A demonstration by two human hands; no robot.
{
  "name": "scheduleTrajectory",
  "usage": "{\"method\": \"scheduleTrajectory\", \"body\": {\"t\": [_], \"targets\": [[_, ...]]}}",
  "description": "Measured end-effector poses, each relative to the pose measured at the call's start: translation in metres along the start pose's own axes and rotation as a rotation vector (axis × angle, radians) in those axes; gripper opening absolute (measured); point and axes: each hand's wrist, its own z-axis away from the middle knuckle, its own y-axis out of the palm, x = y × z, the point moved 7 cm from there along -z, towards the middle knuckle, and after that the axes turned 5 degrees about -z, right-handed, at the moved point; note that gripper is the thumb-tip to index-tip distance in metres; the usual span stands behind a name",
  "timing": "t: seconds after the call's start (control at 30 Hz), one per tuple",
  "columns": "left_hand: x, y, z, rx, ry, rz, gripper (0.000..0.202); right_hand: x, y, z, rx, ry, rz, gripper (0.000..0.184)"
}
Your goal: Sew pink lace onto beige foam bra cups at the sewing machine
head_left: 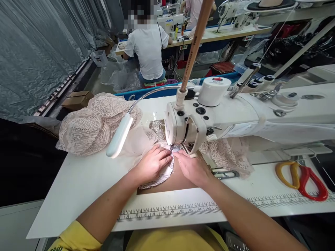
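A pale lace cup piece with a dark stitched edge lies under the needle area of a white sewing machine. My left hand rests on this piece from the left, its fingers stretched over the lace close to the presser foot. From the right, my right hand reaches to the piece's edge beside the foot, index finger extended. Its lower fingers are partly hidden. Beneath both hands is a brown plate set in the white table. The needle tip is hard to make out.
Lace pieces are heaped at the left, and more lace lies right of the needle. A lamp hangs over the table. Scissors lie at the right, near a printed ruler. A person sits ahead.
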Motion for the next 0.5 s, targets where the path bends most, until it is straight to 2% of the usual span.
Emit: {"method": "scheduleTrajectory", "body": {"t": [0.13,0.5], "targets": [[0.001,0.001,0.001,-0.020,-0.007,0.009,0.035,0.003,0.003,0.000,0.075,0.012,0.019,0.034],[0.002,0.003,-0.001,-0.014,-0.011,-0.006,0.036,0.001,0.012,0.000,0.093,0.037,0.074,0.034]]}}
